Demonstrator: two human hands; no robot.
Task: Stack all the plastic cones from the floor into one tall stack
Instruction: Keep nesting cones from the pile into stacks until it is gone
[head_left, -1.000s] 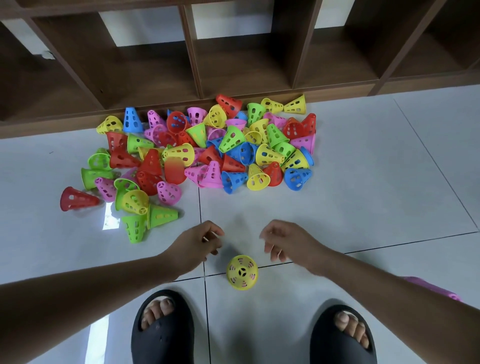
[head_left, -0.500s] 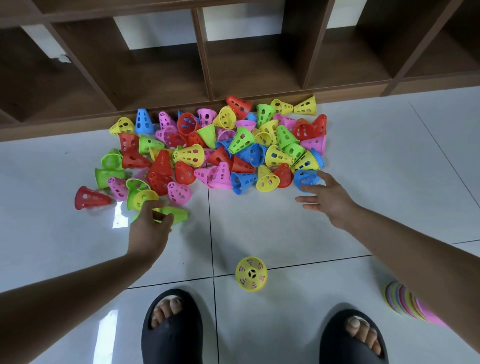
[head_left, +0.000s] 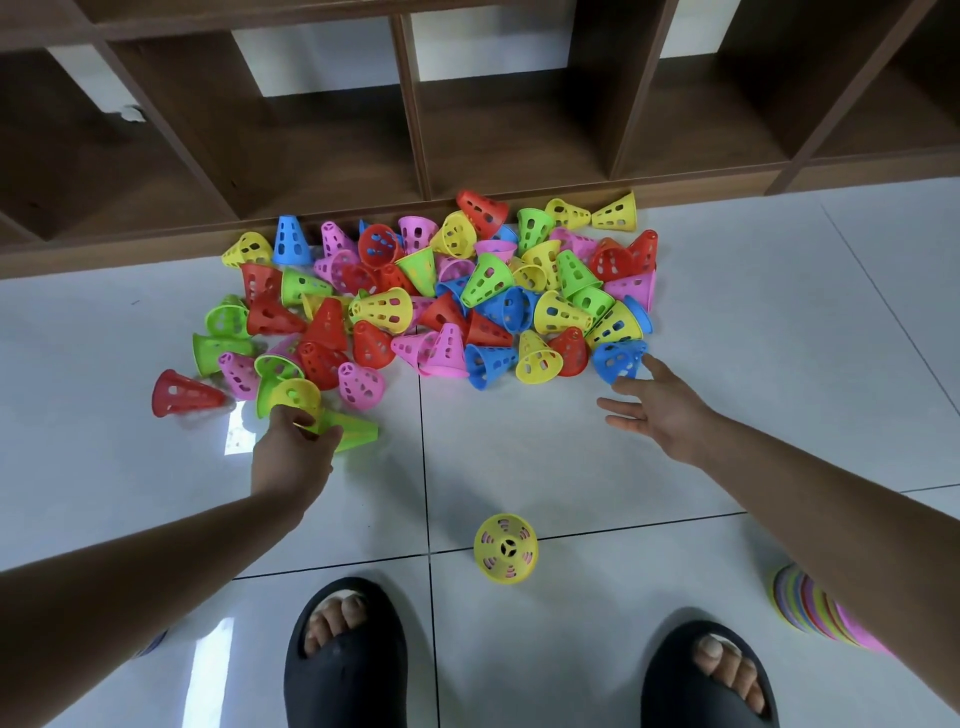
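Observation:
A pile of perforated plastic cones (head_left: 441, 301) in red, yellow, green, blue and pink lies on the white tiled floor against the shelf base. One yellow cone (head_left: 505, 548) stands upright alone near my feet, and pink shows through its holes. My left hand (head_left: 293, 452) pinches the rim of a yellow cone (head_left: 296, 395) at the pile's near left edge, beside a green cone (head_left: 356, 432) lying on its side. My right hand (head_left: 660, 410) is spread open, its fingertips touching a blue cone (head_left: 618, 358) at the pile's near right corner.
A dark wooden shelf unit (head_left: 415, 130) with open compartments runs along the back. A stack of coloured flat discs (head_left: 810, 608) lies at the lower right, partly behind my right forearm. My feet in black slippers (head_left: 345, 660) stand at the bottom edge.
Both hands left the upright yellow cone and moved out to the pile, the left to the yellow cone on the left, the right to the blue cone on the right.

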